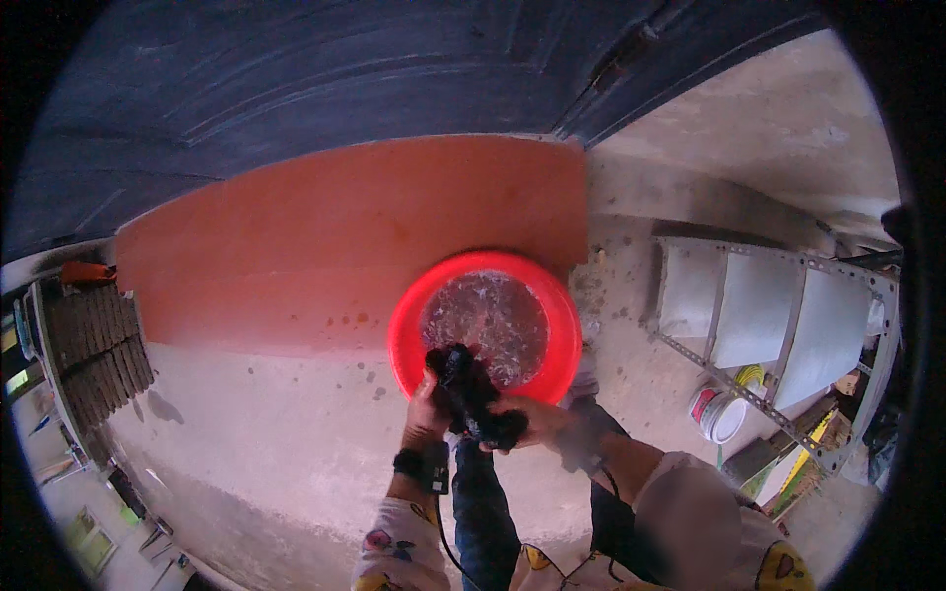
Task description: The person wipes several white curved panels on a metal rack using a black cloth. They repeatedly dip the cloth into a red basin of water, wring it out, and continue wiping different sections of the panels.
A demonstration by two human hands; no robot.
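Note:
A wet, dark bundle (477, 399), apparently cloth, is bunched between my two hands over the near rim of a red plastic basin (409, 332). My left hand (427, 405) grips its left side, with the thumb pointing up along it. On the lower right, my right hand (533, 422) holds the other end; some of its fingers are hidden behind the bundle. Water (484, 321) with white foam or ripples fills the basin below. A black strap with a small device (427, 469) is around my left wrist, and a cable runs down from it.
The basin stands partly on a reddish-brown floor strip (355, 236) before a dark panelled door (332, 81). To the right are a metal shelf rack (757, 310) and a white bucket (720, 415). Ridged dark slabs (103, 351) stand at left. Wet spots mark the concrete floor (295, 421).

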